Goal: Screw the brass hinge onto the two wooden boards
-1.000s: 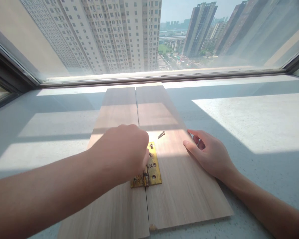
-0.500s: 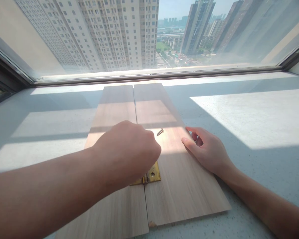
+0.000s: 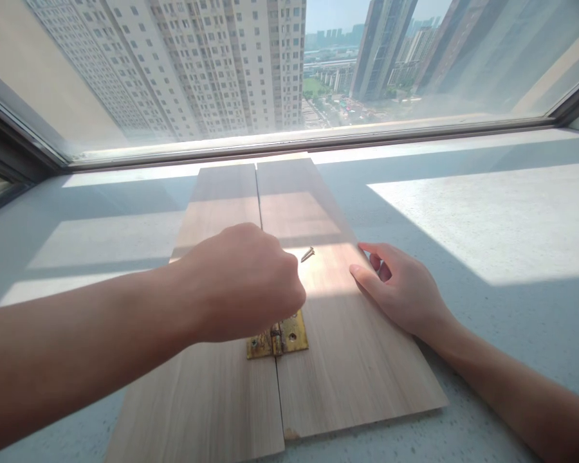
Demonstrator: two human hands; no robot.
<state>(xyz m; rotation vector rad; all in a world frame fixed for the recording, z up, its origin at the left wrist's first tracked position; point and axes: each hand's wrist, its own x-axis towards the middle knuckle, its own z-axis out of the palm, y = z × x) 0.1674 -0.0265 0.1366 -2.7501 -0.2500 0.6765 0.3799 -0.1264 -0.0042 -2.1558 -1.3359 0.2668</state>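
Two pale wood-grain boards lie side by side, the left board (image 3: pixel 202 399) and the right board (image 3: pixel 357 373), with a narrow seam between them. Across that seam lies a brass-coloured hinge (image 3: pixel 292 337), its upper part hidden by my left hand (image 3: pixel 251 283). This hand is closed in a fist above the hinge; whatever its fingers hold is out of sight. On the right board, just beyond the fist, are screws (image 3: pixel 307 254) lying close together. My right hand (image 3: pixel 400 286) grips the right board's outer edge, thumb on top and curled fingers at the side.
The boards rest on a speckled white windowsill (image 3: pixel 511 321) crossed by sunlight and shadow. A dark window frame (image 3: pixel 183 155) runs along the back, near the boards' far ends. Tall buildings stand beyond the glass.
My left fist and forearm have shifted slightly up and left, and more of the hinge's lower part shows. My right hand stays at the board's edge.
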